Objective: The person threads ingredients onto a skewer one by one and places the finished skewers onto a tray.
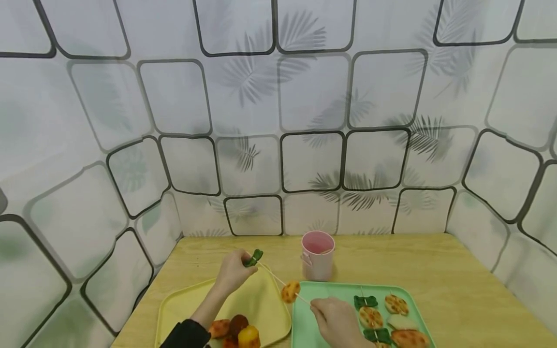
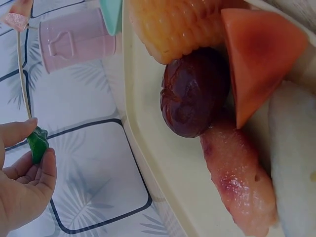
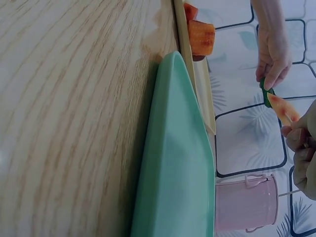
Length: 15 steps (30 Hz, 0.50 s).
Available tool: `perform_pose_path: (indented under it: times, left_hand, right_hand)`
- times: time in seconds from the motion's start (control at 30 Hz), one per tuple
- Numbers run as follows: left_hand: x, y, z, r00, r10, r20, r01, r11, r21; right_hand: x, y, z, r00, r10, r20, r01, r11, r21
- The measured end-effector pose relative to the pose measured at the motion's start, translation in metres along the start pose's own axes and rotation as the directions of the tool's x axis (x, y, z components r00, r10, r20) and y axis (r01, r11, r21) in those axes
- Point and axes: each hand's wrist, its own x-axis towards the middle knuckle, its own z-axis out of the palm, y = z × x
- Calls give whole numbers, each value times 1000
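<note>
My left hand pinches a green vegetable piece between thumb and fingertips, at the far end of a thin wooden skewer. In the left wrist view the stick meets the green piece at its upper end. My right hand grips the skewer near its other end. A round orange-brown slice is threaded on the stick, close to the right hand. The skewer is held in the air above the yellow tray and the green tray.
Loaded skewers with green pieces and round slices lie on the green tray. Toy corn, a dark brown round piece and an orange wedge sit in the yellow tray. Behind stands a pink bucket holding sticks.
</note>
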Motion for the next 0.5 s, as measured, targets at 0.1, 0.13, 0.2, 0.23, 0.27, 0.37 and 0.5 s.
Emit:
perform_pose_path:
  times: [0.1,0.13,0.2,0.23,0.27,0.37,0.5]
  left_hand:
    - [1,1,1,1000,8,-7,-8,1000,10]
    - [1,2,1,1000,5,-10,-5,1000,12]
    - [1,3,1,1000,4,-17,-4,1000,20]
    - [2,4,2,1000,5,-19,-4,1000,22]
    - [2,5,2,1000,14,-13,-14,1000,20]
    - [2,8,5,1000,26,0,-26,1000,12]
    - [1,9,10,1000,24,5,-24,1000,3]
  right_hand:
    - [1,1,1,1000,-17,-5,17,1000,-1]
    - [1,2,2,1000,-27,-3,27,1000,1]
    - [1,2,3,999,-47,4,47,999,6]
    - [1,3,4,998,-55,13,55,998,11]
    - [1,3,4,998,-60,23,60,998,16]
    - [1,3,5,997,-54,47,52,998,38]
    - [2,3,5,997,-43,70,40,998,45]
